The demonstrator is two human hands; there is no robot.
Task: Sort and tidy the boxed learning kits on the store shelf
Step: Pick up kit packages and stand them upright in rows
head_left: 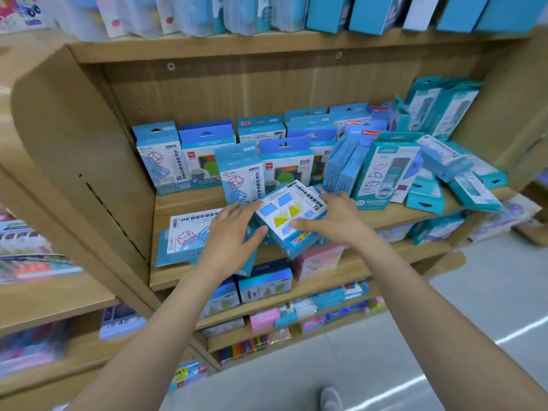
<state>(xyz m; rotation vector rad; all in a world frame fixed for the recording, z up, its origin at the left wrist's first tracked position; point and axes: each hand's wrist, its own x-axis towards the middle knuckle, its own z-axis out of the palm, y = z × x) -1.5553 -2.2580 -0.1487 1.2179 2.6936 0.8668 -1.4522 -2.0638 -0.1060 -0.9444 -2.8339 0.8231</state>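
A blue boxed kit (289,216) with blue and yellow shapes on its white face is held tilted over the front of the wooden shelf (189,203). My left hand (234,235) grips its left edge and my right hand (338,219) grips its right side. Another kit (189,232) with a cube drawing lies flat on the shelf, left of my left hand. Upright kits (240,176) stand in rows behind. A leaning, toppled heap of teal kits (427,173) fills the right part of the shelf.
A wooden side panel (74,149) closes the shelf on the left. Blue boxes (370,13) stand on the shelf above. Lower shelves (296,295) hold coloured boxes and packs. Grey floor (444,336) lies below right, with my shoe (330,398) on it.
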